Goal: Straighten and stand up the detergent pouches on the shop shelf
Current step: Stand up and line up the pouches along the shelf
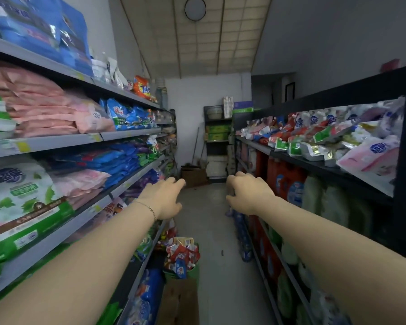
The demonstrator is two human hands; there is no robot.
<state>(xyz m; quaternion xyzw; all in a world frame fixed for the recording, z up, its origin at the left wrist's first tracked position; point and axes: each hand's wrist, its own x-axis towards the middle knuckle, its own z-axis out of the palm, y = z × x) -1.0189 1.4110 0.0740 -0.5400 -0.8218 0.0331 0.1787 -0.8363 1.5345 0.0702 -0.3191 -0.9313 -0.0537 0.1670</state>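
Note:
Detergent pouches (319, 134) in red, green, white and pink lie slumped and jumbled along the top of the dark shelf (314, 165) on the right of the aisle. My left hand (163, 198) and my right hand (246, 193) reach straight ahead over the aisle floor, side by side. Neither hand touches a pouch. Both hold nothing, and their fingers are loosely curled and apart. A thin bracelet circles my left wrist.
Grey shelves (117, 137) on the left carry stacked pink, blue and green bags. A cardboard box (182, 261) of small packets stands on the floor at the lower centre. Bottles fill the lower right shelves. A rack and boxes close the aisle's far end.

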